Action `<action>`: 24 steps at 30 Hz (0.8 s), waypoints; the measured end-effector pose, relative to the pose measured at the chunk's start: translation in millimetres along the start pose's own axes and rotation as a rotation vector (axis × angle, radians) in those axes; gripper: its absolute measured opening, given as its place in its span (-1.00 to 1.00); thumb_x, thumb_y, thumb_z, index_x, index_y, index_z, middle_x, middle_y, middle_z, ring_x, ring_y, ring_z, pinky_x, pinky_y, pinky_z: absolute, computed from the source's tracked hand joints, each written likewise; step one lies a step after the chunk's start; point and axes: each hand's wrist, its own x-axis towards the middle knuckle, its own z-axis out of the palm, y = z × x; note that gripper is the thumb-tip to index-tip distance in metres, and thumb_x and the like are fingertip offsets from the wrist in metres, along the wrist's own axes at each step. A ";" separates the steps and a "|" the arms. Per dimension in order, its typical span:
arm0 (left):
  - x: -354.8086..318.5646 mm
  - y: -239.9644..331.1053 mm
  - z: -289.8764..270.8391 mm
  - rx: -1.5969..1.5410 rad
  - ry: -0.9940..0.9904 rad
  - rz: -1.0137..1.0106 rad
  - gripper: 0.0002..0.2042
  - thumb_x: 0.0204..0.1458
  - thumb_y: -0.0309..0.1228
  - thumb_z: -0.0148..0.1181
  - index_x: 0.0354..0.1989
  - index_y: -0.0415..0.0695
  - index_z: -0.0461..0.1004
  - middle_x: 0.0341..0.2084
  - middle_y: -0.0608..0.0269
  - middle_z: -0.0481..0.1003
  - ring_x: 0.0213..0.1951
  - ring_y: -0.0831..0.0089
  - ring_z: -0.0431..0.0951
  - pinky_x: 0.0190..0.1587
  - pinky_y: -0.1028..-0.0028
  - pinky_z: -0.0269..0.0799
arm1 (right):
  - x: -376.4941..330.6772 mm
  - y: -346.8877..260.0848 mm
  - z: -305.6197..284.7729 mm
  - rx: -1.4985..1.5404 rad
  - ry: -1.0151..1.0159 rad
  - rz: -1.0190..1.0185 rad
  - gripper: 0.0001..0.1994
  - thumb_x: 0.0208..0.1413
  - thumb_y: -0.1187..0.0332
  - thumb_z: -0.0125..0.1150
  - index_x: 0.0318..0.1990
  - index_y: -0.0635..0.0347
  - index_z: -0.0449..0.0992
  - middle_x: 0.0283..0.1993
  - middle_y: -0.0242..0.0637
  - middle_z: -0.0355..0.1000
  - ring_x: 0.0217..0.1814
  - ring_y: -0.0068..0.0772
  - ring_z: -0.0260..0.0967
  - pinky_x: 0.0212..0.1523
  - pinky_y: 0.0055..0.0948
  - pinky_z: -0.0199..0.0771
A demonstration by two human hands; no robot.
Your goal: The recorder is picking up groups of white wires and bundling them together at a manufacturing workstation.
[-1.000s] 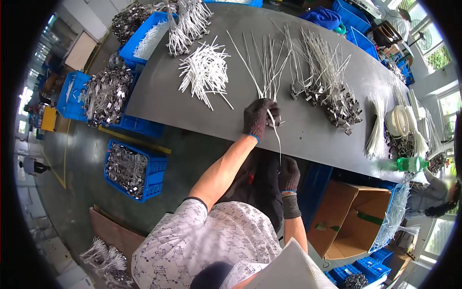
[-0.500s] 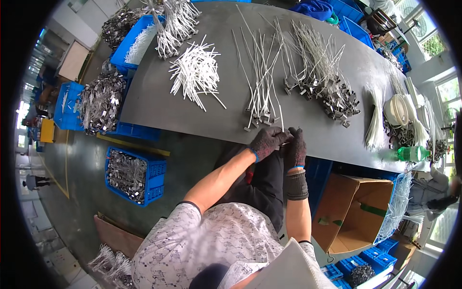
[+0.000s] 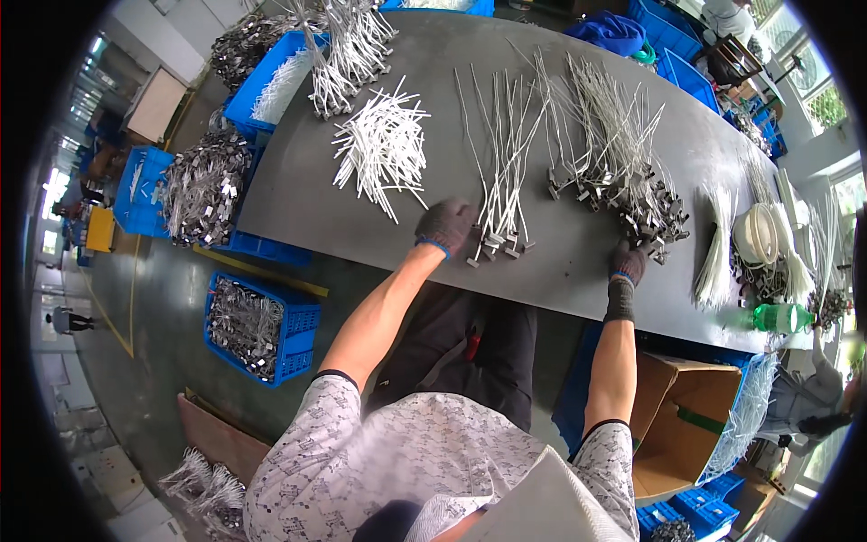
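My left hand (image 3: 446,226), in a dark knitted glove, is over the table between a pile of short white tubes (image 3: 381,149) and a small bunch of sleeved wires with metal clips (image 3: 498,237). Motion smears its fingers. My right hand (image 3: 629,260), gloved as well, reaches the near edge of a large heap of metal clips on thin wires (image 3: 637,203). Its fingers are drawn together among the clips there; what lies between them is too small to make out.
The grey table (image 3: 316,212) holds a white wire bundle (image 3: 718,244), a tape-like roll (image 3: 757,233) and a green bottle (image 3: 782,318) at right. Below stands an open cardboard box (image 3: 677,425). A blue crate of clips (image 3: 302,339) sits on the floor at left.
My hands were together at the table edge, fingers on a small piece. They have parted: the left moved up-left, the right over to the clip heap. The sleeved bunch remains on the table.
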 end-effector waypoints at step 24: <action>27.5 -111.5 33.6 -0.189 0.118 -0.411 -0.73 0.23 -0.25 0.01 -0.21 -0.25 0.45 -0.57 -0.10 0.56 -0.55 0.08 0.65 -0.51 0.19 0.60 | 6.2 45.1 7.5 0.717 -0.273 0.199 -0.55 0.17 0.03 0.31 0.08 0.12 0.48 -0.25 -0.31 0.50 -0.47 -0.49 0.41 -0.51 -0.43 0.44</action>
